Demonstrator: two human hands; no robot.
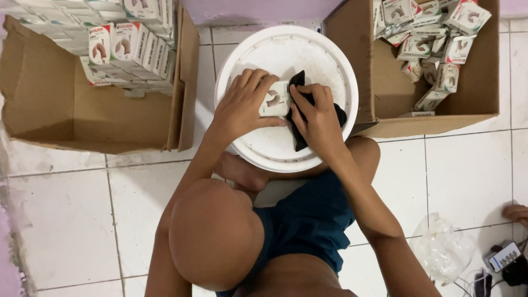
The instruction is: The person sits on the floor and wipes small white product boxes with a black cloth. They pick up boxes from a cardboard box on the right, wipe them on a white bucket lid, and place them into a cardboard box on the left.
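On the white bucket lid [330,71] between the cardboard boxes [55,99], our left hand [242,107] clamps the small white carton [274,99] while our right hand [316,115] pinches the black cloth [300,82] (partly hidden) at its right end. Best we keep the carton steady and feed the cloth in squarely.

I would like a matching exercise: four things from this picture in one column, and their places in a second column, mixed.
Things:
1. small white box
2. black cloth
3. neatly stacked boxes
4. clear plastic bag

Places:
a. on the floor tiles, lower right
b. under the right hand
c. in the left cardboard carton
d. under the left hand, on the white lid

Pairs: 1-d, 2-b, 3-c, 4-a
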